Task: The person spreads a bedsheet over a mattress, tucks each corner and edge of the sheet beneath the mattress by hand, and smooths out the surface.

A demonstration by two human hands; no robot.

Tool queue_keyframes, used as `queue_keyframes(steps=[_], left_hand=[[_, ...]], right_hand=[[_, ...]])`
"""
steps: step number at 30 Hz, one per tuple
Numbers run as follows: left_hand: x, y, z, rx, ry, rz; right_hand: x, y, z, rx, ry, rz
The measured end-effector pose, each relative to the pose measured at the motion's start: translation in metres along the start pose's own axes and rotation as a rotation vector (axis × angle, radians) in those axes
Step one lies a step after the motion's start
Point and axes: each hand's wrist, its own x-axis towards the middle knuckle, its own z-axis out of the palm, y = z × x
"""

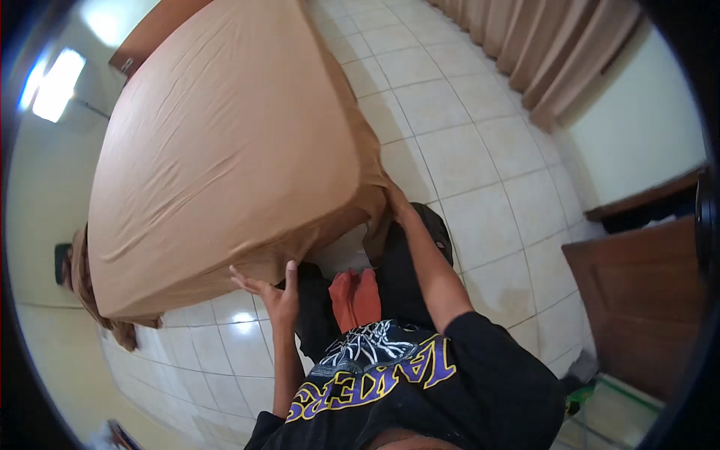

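Note:
A brown fitted sheet [232, 142] covers a mattress and hangs over its near edge, with creases across the top. My left hand [279, 294] is just in front of that near edge, fingers spread, holding nothing. At the near right corner, my right hand [397, 202] is closed on the hanging part of the sheet; its fingertips are partly hidden by the fabric. Between the two hands the sheet's lower edge is raised, with a gap beneath it. A red cloth [355, 298] hangs in front of me between my dark-clothed legs.
Pale floor tiles [480, 157] run along the bed's right side. Brown curtains [536, 52] hang at the upper right. A wooden panel [637, 300] stands at the right, with a green-edged container [619, 409] below it. Bunched brown fabric [81, 281] lies beyond the bed's left side.

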Motion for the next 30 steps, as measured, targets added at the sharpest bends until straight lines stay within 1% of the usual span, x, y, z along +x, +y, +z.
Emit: queue_keyframes(steps=[1,2,3,4,5,6,8,9,10,12,13,14,15,16,18,19,21,22,23,26,30], left_hand=[[0.003,-0.021,0.002,0.059,0.009,0.055],[0.014,-0.011,0.001,0.081,-0.004,0.089],[0.024,0.002,-0.003,0.180,0.019,0.187],[0.036,0.013,-0.005,0.271,0.043,0.277],[0.057,0.018,-0.010,0.467,-0.085,0.354],[0.067,0.024,-0.004,0.478,-0.091,0.365],[0.083,0.037,0.004,0.589,-0.233,0.369],[0.089,0.024,0.008,0.561,-0.188,0.483],[0.093,0.024,0.015,0.577,-0.190,0.490],[0.091,0.019,0.016,0.602,-0.146,0.528],[0.086,0.026,0.019,0.596,-0.117,0.485],[0.084,0.026,0.019,0.603,-0.120,0.476],[0.084,0.026,0.018,0.596,-0.124,0.464],[0.084,0.026,0.017,0.590,-0.130,0.451],[0.088,0.022,0.015,0.590,-0.128,0.470],[0.089,0.025,0.013,0.595,-0.131,0.497],[0.088,0.028,0.016,0.582,-0.125,0.496],[0.084,0.029,0.014,0.575,-0.125,0.497],[0.084,0.025,0.014,0.569,-0.106,0.518],[0.089,0.023,-0.002,0.556,-0.160,0.550],[0.082,0.006,-0.010,0.539,-0.159,0.570]], right_hand=[[-0.001,0.005,0.001,0.037,0.006,-0.011],[-0.002,0.004,0.005,0.216,-0.115,0.018],[-0.004,0.001,0.011,0.391,-0.241,0.045],[0.003,0.006,0.011,0.418,-0.243,0.035],[0.012,0.016,0.008,0.488,-0.277,0.035],[0.023,0.025,0.005,0.555,-0.313,0.037],[0.039,0.030,0.006,0.585,-0.330,0.009],[0.049,0.033,0.008,0.606,-0.338,-0.003],[0.062,0.037,0.003,0.623,-0.344,-0.003],[0.070,0.054,-0.001,0.500,-0.309,-0.002],[0.085,0.079,-0.007,0.508,-0.313,0.010],[0.108,0.114,-0.017,0.457,-0.310,-0.037],[0.119,0.133,-0.022,0.402,-0.308,-0.089],[0.093,0.126,-0.015,0.401,-0.307,-0.081],[0.020,0.083,0.006,0.415,-0.019,0.134],[0.015,0.076,0.003,0.418,-0.017,0.136],[0.007,0.066,-0.006,0.292,-0.192,0.263],[-0.002,0.073,-0.007,0.300,-0.186,0.274],[-0.006,0.079,-0.005,0.248,-0.210,0.193],[-0.013,0.094,0.014,0.083,-0.275,-0.069],[-0.013,0.120,0.028,-0.165,-0.345,-0.387]])
